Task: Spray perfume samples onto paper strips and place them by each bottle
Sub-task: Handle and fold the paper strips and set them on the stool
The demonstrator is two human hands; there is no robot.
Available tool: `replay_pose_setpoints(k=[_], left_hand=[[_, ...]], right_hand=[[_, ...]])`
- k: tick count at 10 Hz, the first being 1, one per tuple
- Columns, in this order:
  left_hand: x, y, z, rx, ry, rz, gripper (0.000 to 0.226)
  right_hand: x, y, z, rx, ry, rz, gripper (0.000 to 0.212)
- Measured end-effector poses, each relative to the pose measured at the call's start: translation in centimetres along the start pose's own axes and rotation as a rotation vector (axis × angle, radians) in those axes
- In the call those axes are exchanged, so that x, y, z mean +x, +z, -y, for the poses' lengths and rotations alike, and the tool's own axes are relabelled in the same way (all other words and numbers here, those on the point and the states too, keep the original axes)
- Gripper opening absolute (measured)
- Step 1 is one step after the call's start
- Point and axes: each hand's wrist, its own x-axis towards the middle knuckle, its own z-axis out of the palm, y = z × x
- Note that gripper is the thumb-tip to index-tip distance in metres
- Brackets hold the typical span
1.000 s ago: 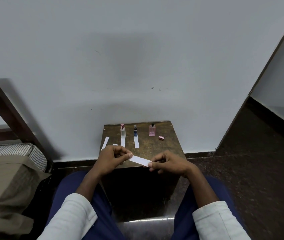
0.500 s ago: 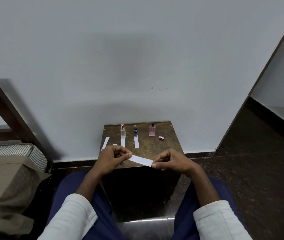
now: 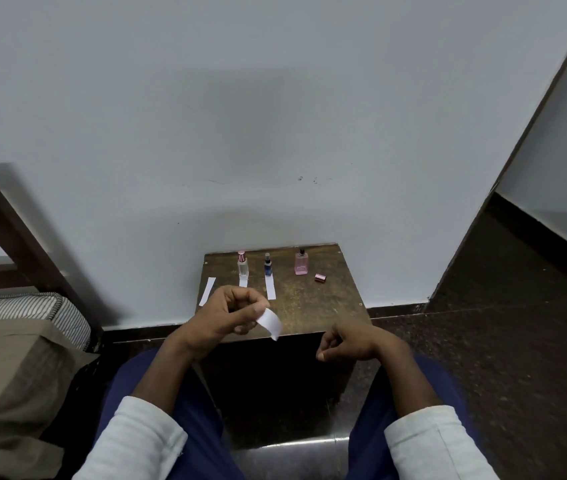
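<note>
Standing against a grey wall (image 3: 275, 116) — brown stool (image 3: 313, 306), left hand (image 3: 221, 315) pinching paper strip (image 3: 271, 322), right hand (image 3: 351, 342) loosely curled, empty.

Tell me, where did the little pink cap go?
The pink cap lies on its side on the table, far right of the row, just right of the uncapped pink bottle.

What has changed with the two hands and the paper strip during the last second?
The right hand let go of the paper strip and drew back to the right, loosely curled. The left hand still pinches the strip, which now hangs down from it. The three bottles, the loose cap and the strips on the table stayed in place.
</note>
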Motion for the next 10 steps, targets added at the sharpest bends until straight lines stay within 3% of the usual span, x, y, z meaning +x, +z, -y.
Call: replay_pose_setpoints(k=[1, 2, 3, 4, 5, 6, 7, 8, 9, 10], left_hand=[[0.4, 0.7, -0.5, -0.6, 0.169, 0.366, 0.015], [0.9, 1.4, 0.6, -0.547, -0.017, 0.155, 0.013], [1.3, 0.9, 3.5, 0.679, -0.186, -0.269, 0.013], [1.6, -0.1, 5.5, 1.452, -0.368, -0.293, 0.022], [2.0, -0.4, 4.7, 1.276, -0.295, -0.297, 0.014], [1.8, 0.9, 2.2, 0.444, -0.207, -0.204, 0.012], [0.7, 1.6, -1.0, -0.359, 0.044, -0.083, 0.026], [0.7, 1.6, -1.0, -0.57, 0.073, -0.156, 0.025], [1.2, 0.7, 2.1, 0.636, -0.243, -0.395, 0.015], [0.7, 0.6, 4.5, 1.382, -0.501, -0.383, 0.015]], right_hand=[[0.2, 0.0, 0.2, -0.019, 0.027, 0.003, 0.022], [0.2, 0.0, 0.3, -0.022, 0.033, 0.006, 0.024], [0.3, 0.0, 0.6, -0.08, 0.025, -0.012, 0.026], [0.4, 0.0, 0.6, -0.096, 0.028, -0.009, 0.025], [0.4, -0.1, 0.5, -0.082, 0.024, -0.006, 0.026], [0.4, -0.1, 0.4, -0.088, 0.025, -0.013, 0.026], [0.4, -0.2, 0.2, -0.09, 0.034, -0.004, 0.026], [0.4, -0.2, 0.2, -0.095, 0.033, -0.007, 0.025], [0.5, 0.1, 0.4, -0.123, 0.022, -0.016, 0.024], [0.4, 0.1, 0.9, -0.138, 0.008, -0.019, 0.026]])
